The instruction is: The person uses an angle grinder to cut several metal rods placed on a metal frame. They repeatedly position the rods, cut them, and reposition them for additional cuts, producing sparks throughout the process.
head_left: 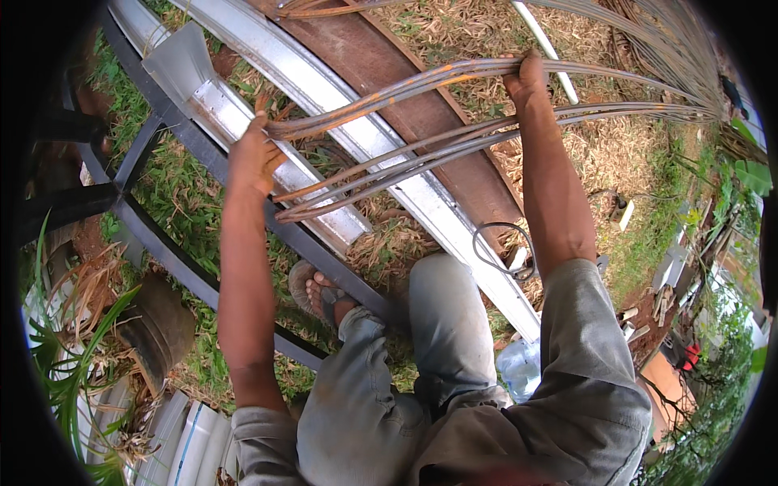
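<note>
A bundle of thin steel rods (389, 99), grey with orange rust, runs across in front of me and bends upward toward the right. My left hand (256, 158) is closed around its left end. Farther along, at the upper right, my right hand (527, 79) grips the same bundle, its fingers partly hidden behind the rods. Below it lies a second group of rods (421, 159), whose ends stop just beside my left wrist. Both groups converge at the right with a large heap of rods (660, 40).
Beneath the rods lie a silver metal channel (324, 89), a rusty brown beam (365, 61) and a black metal frame (166, 243). A white pipe (547, 40) rests on dry leaves. A clear blue bottle (519, 368) stands by my leg. White pipes (194, 441) lie lower left.
</note>
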`<state>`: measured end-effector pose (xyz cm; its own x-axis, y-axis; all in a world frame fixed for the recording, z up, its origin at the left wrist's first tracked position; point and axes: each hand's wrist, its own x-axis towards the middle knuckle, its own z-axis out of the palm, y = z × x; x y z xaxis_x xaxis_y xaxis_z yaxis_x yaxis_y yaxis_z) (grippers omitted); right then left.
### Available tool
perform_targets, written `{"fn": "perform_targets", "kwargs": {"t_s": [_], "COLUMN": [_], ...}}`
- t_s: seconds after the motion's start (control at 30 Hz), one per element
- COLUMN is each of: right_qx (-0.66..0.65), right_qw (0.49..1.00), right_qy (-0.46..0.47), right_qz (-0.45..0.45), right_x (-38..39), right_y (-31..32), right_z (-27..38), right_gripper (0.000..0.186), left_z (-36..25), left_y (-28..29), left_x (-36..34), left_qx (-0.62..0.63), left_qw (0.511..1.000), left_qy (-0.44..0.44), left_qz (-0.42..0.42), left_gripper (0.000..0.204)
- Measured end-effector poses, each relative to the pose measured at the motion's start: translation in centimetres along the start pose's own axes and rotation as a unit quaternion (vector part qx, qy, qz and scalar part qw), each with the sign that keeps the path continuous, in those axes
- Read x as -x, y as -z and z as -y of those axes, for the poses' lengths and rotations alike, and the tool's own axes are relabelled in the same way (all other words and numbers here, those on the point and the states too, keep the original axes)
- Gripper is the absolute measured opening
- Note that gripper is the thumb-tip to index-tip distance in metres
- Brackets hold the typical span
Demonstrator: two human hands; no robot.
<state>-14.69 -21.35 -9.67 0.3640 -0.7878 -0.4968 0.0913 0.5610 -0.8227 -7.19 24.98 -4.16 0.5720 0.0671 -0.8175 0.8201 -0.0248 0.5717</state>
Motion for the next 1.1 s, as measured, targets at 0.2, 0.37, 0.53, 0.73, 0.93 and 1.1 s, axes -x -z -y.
{"fn": "perform_targets", "kwargs": {"t_s": [0.2,0.37,0.53,0.73,0.93,1.1], "right_qx": [-0.041,-0.020,-0.025,-0.022,-0.032,-0.088], "right_qw": [0.999,1.000,1.000,0.999,0.998,0.993], "right_qy": [-0.021,-0.002,-0.002,-0.021,-0.026,-0.058], "right_qz": [0.000,-0.007,-0.016,0.045,0.048,0.052], "right_x": [-0.1,-1.0,-2.4,-2.5,-0.9,1.0], "right_y": [0.3,1.1,1.7,2.0,1.3,0.8], "right_z": [0.0,-0.2,-0.2,0.4,0.7,1.7], "right_gripper": [0.022,0.027,0.021,0.013,0.018,0.022], "left_z": [-1.0,-2.7,-4.0,-2.3,-1.7,-0.9], "left_y": [-0.4,0.5,0.2,0.7,-2.3,-5.3], "left_x": [-1.3,1.7,3.5,3.6,3.2,3.3], "left_qx": [-0.182,-0.332,-0.361,-0.230,0.141,0.320], "left_qw": [0.978,0.938,0.929,0.965,0.980,0.947], "left_qy": [-0.104,-0.100,-0.064,0.009,0.050,0.016], "left_qz": [-0.005,0.029,0.047,0.128,0.132,0.028], "left_gripper": [0.090,0.094,0.091,0.097,0.042,0.038]}}
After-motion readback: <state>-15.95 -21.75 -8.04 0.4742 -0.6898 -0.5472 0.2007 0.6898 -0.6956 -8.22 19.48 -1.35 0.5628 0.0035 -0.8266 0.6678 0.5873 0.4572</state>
